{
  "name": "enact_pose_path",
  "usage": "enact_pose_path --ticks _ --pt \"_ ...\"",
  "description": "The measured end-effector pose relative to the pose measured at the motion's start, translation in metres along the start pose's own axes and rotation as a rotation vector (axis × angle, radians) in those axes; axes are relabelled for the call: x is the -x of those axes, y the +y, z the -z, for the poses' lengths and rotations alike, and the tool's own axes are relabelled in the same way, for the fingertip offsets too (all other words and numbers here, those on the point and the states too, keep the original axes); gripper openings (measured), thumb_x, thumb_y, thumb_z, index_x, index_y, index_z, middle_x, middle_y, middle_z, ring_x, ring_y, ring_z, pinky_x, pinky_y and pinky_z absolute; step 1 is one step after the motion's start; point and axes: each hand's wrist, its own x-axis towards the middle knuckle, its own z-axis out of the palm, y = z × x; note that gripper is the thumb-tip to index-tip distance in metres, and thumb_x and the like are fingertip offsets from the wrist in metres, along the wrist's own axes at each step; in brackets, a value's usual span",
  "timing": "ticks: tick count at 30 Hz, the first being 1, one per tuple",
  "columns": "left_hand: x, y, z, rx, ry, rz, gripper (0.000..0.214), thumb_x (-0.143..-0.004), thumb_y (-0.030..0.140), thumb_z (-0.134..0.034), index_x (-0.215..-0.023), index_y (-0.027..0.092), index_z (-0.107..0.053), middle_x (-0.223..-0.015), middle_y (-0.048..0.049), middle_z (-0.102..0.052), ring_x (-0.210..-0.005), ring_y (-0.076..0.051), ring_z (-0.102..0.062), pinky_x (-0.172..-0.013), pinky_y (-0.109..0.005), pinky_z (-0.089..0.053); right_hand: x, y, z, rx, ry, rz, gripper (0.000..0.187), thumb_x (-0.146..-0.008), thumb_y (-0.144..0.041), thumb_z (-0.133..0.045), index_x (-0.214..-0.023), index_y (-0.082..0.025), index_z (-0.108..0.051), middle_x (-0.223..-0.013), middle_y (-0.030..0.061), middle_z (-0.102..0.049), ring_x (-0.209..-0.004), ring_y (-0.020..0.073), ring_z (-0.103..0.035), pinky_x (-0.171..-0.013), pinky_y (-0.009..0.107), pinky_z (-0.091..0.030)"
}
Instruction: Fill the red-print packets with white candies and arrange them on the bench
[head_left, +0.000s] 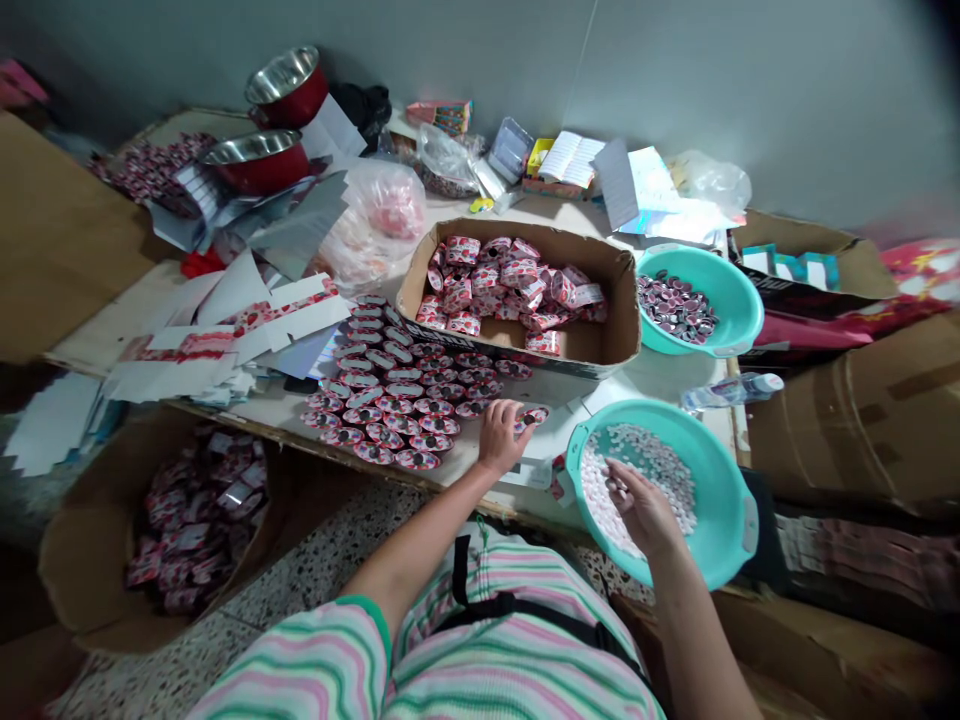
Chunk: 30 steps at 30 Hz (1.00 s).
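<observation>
My left hand (504, 436) is closed around a small oval pack (534, 417), a red-and-white printed paper ring set on the table. Rows of similar packs (390, 405) stand close together to its left. Over a turquoise basin (720, 545) of small white pieces (652, 450), my right hand (643, 503) has its fingertips pinched together. What they hold, if anything, is too small to name. Behind my hands, a cardboard box (630, 315) contains more printed rings (517, 275) in a loose heap.
Another turquoise basin (739, 305) with small dark round pieces stands at the back right, near a plastic bottle (731, 390). Flat printed card sheets (225, 330) lie left. Red metal bowls (262, 165) stand farther back. A floor carton (82, 560) holds finished-looking printed packs.
</observation>
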Motion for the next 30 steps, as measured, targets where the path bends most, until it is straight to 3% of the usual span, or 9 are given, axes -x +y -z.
enact_pose_path --ticks 3,7,11,15,18,24,30 --pt "-0.002 0.001 -0.010 -0.045 -0.081 0.039 0.057 -0.076 0.045 -0.067 -0.122 0.017 -0.047 -0.121 -0.0129 -0.053 -0.115 -0.029 -0.046 -0.099 -0.043 -0.037 0.000 0.002 0.001 -0.026 -0.004 -0.028 0.026 -0.057 -0.032 -0.084 -0.077 -0.019 -0.073 -0.078 0.0004 -0.065 -0.068 0.0083 -0.056 -0.058 0.013 -0.049" --pt "-0.001 0.006 -0.014 -0.088 -0.242 0.051 0.036 -0.077 0.027 -0.066 -0.111 0.020 -0.054 -0.107 -0.0086 -0.060 -0.104 -0.027 -0.052 -0.088 -0.039 -0.041 -0.003 0.007 0.002 -0.010 -0.019 -0.030 0.024 -0.059 -0.033 -0.082 -0.078 -0.021 -0.074 -0.079 0.0007 -0.065 -0.068 0.0092 -0.056 -0.057 0.014 -0.050" --pt "0.013 0.000 0.018 -0.066 -0.227 0.022 0.037 -0.076 0.019 -0.064 -0.111 0.022 -0.055 -0.109 -0.0066 -0.061 -0.105 -0.025 -0.051 -0.088 -0.038 -0.041 -0.006 0.009 0.005 -0.011 -0.021 -0.027 0.024 -0.060 -0.034 -0.082 -0.078 -0.021 -0.074 -0.079 0.0010 -0.066 -0.069 0.0099 -0.056 -0.059 0.015 -0.051" --pt "0.033 -0.024 0.061 -0.092 -0.177 0.050 0.039 -0.074 0.015 -0.063 -0.111 0.022 -0.054 -0.110 -0.0054 -0.061 -0.104 -0.023 -0.053 -0.092 -0.036 -0.041 -0.009 0.008 0.009 -0.047 0.001 -0.043 0.023 -0.060 -0.033 -0.082 -0.077 -0.020 -0.073 -0.077 0.0011 -0.065 -0.065 0.0091 -0.055 -0.056 0.015 -0.050" --pt "0.038 -0.044 0.076 -0.160 -0.182 0.097 0.038 -0.074 0.014 -0.062 -0.111 0.022 -0.054 -0.110 -0.0057 -0.061 -0.104 -0.023 -0.054 -0.093 -0.036 -0.041 -0.012 0.008 0.015 -0.053 0.030 -0.052 0.024 -0.059 -0.032 -0.082 -0.076 -0.019 -0.073 -0.074 0.0013 -0.064 -0.061 0.0091 -0.053 -0.052 0.016 -0.049" --pt "0.031 -0.065 0.065 -0.331 -0.299 0.077 0.037 -0.077 0.019 -0.063 -0.113 0.022 -0.052 -0.114 -0.0071 -0.057 -0.107 -0.024 -0.052 -0.092 -0.037 -0.041 -0.016 0.005 0.036 -0.020 0.124 0.005 0.033 -0.051 -0.034 -0.085 -0.076 -0.016 -0.071 -0.074 0.0027 -0.064 -0.062 0.0093 -0.055 -0.051 0.015 -0.048" --pt "0.028 -0.068 0.052 -0.462 -0.263 0.073 0.041 -0.076 0.023 -0.067 -0.114 0.024 -0.051 -0.113 -0.0084 -0.055 -0.107 -0.028 -0.047 -0.089 -0.041 -0.039 -0.014 0.006 0.059 -0.022 0.180 0.017 0.033 -0.052 -0.034 -0.084 -0.078 -0.017 -0.072 -0.078 0.0017 -0.066 -0.068 0.0092 -0.057 -0.057 0.013 -0.049"
